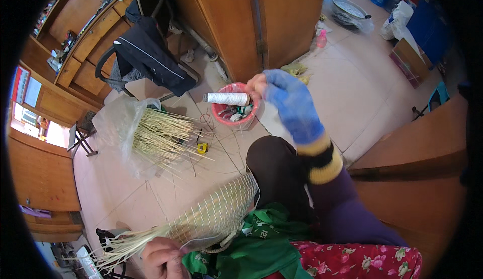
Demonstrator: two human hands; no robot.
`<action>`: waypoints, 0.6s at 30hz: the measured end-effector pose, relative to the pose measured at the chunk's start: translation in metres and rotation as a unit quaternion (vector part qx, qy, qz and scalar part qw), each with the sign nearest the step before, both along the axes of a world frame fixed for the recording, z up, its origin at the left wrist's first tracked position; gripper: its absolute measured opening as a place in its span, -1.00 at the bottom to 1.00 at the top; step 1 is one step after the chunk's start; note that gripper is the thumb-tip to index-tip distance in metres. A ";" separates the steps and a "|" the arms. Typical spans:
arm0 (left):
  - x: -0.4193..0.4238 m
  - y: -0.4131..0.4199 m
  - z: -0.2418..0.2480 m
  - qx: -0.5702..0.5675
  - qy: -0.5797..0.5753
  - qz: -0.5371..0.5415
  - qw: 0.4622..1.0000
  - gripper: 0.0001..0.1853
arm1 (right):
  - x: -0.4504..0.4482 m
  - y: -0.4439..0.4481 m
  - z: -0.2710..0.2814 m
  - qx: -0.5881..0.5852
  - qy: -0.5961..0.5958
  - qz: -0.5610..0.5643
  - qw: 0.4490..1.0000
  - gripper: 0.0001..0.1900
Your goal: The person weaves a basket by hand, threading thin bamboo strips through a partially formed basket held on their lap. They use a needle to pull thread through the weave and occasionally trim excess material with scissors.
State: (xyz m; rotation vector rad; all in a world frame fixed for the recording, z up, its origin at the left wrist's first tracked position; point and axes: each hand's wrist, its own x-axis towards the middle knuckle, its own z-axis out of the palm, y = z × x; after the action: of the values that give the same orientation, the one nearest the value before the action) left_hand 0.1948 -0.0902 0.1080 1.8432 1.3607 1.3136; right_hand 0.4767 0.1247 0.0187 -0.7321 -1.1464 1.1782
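My bare left hand (163, 257) grips the near edge of a woven straw piece (213, 211), beside its loose stalk ends. Rows of white cord bind the stalks, and the piece slants up to my knee. A length of white cord (203, 238) runs close to my left fingers. In a blue fingerless glove, my right hand (288, 99) is raised, fingers drawn together and blurred. Its fingertips are by one end of a cone of white thread (226, 98), which lies across a pink bin (236, 122); whether they touch or hold anything is unclear.
A clear plastic bag (120, 128) of straw stalks (164, 135) lies on the tiled floor, with a yellow tape measure (202, 148) beside it. A chair draped with a dark jacket (151, 52) stands behind. Wooden cabinet doors (241, 22) rise beyond the bin. Green cloth (260, 233) covers my lap.
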 end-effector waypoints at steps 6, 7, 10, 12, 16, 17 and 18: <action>-0.021 0.034 -0.010 0.030 0.073 -0.033 0.996 -0.82 | -0.016 0.159 -0.176 -0.074 -0.634 0.225 0.736 -0.68; -0.024 0.038 -0.010 0.022 0.058 -0.044 0.997 -0.82 | -0.025 0.173 -0.203 -0.033 -0.697 0.265 0.666 -0.64; -0.033 0.049 -0.012 0.007 0.002 -0.076 0.997 -0.82 | -0.052 0.196 -0.263 0.008 -0.761 0.336 0.555 -0.56; -0.039 0.054 -0.014 -0.005 -0.003 -0.082 0.997 -0.83 | -0.065 0.200 -0.290 -0.014 -0.770 0.335 0.543 -0.52; -0.051 0.051 -0.019 -0.023 0.001 -0.085 0.996 -0.86 | -0.072 0.207 -0.313 -0.154 -0.693 0.255 0.657 -0.48; -0.054 0.048 -0.020 -0.025 0.001 -0.087 0.996 -0.86 | -0.068 0.210 -0.312 -0.186 -0.685 0.235 0.664 -0.51; -0.057 0.045 -0.021 -0.026 0.003 -0.088 0.996 -0.87 | -0.062 0.212 -0.307 -0.147 -0.691 0.236 0.667 -0.54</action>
State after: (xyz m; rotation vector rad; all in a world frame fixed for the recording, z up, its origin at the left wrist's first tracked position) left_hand 0.1376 -0.0453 0.0867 1.8852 1.1953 1.1725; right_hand 0.4144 0.3367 -0.2881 -1.8127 -2.5564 1.1467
